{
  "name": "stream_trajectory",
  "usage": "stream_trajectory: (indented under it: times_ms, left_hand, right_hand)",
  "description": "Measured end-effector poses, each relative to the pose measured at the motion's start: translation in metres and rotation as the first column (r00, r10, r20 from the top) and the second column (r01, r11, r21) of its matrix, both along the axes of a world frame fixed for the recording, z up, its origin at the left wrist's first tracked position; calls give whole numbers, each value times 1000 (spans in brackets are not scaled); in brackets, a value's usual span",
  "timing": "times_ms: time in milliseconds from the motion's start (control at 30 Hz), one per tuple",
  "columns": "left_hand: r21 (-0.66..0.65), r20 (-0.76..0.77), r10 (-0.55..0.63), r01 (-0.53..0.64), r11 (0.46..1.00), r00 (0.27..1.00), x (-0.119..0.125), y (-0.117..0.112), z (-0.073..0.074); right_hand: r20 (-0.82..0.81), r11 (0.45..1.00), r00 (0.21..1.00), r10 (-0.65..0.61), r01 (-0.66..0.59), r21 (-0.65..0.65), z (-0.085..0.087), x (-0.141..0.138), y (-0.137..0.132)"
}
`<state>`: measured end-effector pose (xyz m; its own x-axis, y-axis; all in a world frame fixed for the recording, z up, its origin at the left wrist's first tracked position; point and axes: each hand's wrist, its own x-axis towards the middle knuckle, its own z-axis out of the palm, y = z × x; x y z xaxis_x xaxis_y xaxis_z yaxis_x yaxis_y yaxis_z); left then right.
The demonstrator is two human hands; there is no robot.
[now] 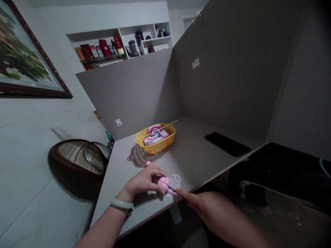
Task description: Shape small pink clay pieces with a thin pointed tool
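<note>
A rounded pink lump (163, 184) rests near the table's front edge, its material unclear. My left hand (148, 179) is closed around its left side, thumb in front and fingers behind. A thin dark tool (171, 188), like a small knife, reaches from my right hand (200, 203) to the lump, and its tip meets a dark line across the pink surface. The right index finger lies along the tool; its handle is hidden in the hand. Under and beside the lump is a crumpled clear plastic sheet (176, 181). A smaller pink piece (148, 163) sits just beyond my left hand.
A yellow basket (160, 147) of pink-and-white packets stands farther back, with a thin stick (165, 125) across its rim. On the right lies a flat black object (227, 144). Grey panels (139, 93) enclose the table's back and right; a wooden-backed chair (74, 158) is at left.
</note>
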<state>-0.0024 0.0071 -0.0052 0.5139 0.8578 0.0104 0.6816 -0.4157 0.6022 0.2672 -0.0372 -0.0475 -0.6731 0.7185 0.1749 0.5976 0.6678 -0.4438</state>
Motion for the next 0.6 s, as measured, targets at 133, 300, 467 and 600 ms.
stream_trajectory:
  times_ms: [133,300,467,600]
  left_hand:
    - [5,15,13,-13,1000,1000,1,-1,0]
    - [-37,18,40,-40,999,999,-1,-1,0]
    - [-17,26,30,-29,999,999,1,-2,-2]
    - [-12,33,42,-42,999,999,2,-3,0]
  right_hand:
    - [-40,995,999,4,0,95,-1,-14,0]
    - [-44,1000,999,27,-27,1,4,-1,0]
    - [-43,999,999,18,-17,37,10,-2,-1]
    - [-85,998,996,18,-13,60,3,-6,2]
